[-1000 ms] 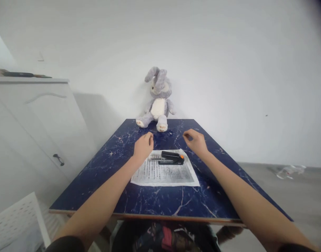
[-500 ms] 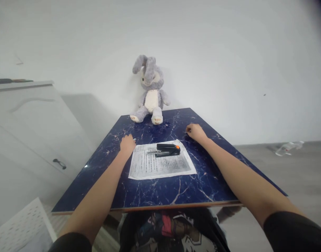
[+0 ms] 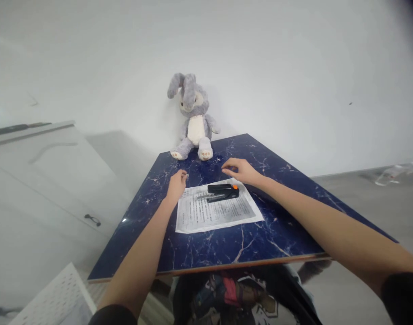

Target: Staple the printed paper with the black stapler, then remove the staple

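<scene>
A black stapler point(image 3: 223, 190) with an orange part at its right end lies on a printed sheet of paper point(image 3: 206, 221). A thin metal piece juts out of its left side. Beyond the sheet's upper left corner, my left hand point(image 3: 177, 184) is closed in a pinch. A small pale bit shows at its fingertips, too small to name. My right hand point(image 3: 242, 171) hovers near the sheet's far right edge, behind the stapler. Its thumb and fingers are apart, with nothing seen between them.
A grey plush rabbit point(image 3: 195, 128) sits at the far end of the blue marbled table point(image 3: 206, 253), against the wall. A white cabinet point(image 3: 51, 189) stands on the left, with a white perforated container point(image 3: 59, 293) below it. Clear plastic point(image 3: 396, 174) lies on the floor at right.
My right hand has moved left toward the sheet and its fingers have opened out. My left hand has turned, lifting its pinched fingertips toward the middle. The view has tilted slightly.
</scene>
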Demonstrator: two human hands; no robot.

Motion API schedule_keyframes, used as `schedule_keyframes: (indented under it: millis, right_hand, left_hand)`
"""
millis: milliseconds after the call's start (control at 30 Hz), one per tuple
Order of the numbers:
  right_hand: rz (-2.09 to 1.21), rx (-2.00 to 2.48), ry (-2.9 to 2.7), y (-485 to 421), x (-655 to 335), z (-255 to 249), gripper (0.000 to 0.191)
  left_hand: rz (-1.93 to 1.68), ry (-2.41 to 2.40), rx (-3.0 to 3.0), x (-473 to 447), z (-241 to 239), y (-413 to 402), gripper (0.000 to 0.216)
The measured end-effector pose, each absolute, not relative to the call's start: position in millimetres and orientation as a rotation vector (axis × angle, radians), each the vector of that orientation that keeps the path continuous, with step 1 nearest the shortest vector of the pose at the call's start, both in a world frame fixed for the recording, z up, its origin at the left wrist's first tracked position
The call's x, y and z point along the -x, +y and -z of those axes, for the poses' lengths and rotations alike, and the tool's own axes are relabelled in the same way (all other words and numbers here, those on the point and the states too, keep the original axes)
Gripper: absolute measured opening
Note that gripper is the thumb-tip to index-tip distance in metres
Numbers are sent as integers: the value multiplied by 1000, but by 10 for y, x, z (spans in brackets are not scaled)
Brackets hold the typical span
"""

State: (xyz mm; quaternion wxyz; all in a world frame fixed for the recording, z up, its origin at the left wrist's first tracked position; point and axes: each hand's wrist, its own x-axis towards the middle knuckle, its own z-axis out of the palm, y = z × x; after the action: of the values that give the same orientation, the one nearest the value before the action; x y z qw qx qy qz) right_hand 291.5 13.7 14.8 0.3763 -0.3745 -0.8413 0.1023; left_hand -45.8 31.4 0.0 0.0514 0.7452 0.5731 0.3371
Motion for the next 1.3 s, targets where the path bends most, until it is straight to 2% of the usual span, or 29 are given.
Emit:
schedule_keyframes:
  millis: [67,167,200,300,367,667,1100,1300]
  right_hand:
    - [-393,826,-2246,-14,-2750,-181,42]
    - [-410,767,-2452,-199,-2564,-183,62]
    - [-391,781,-2514,-236,-2524,-177,61]
    - [-319,882,-2575,-262,-2483,-171,36]
    - [-262,940,-2530,-231,-2513,-184,28]
    - [-174,1153,-2507,-119,-2671,-141,30]
    - [-219,1088,-2535,-143,-2665,-150,22]
    - [-230,1063,-2537,-122,-2667,-125,21]
  left_hand:
    - [-1169,1451,-2255,343,10,269,26]
    - [-1218,1163,-2204,198,14,189,25]
    - [-1206,1113,-2172,167,9,164,25]
    - [-1155,1055,-2093,128,-24,104,32]
    - [-1148,1044,-2087,124,-55,71,35]
    - [-1117,946,-2235,50,-91,-52,37]
    - [-1064,927,-2235,-24,-40,-49,18]
    - [-1004,979,-2200,-65,-5,-44,23]
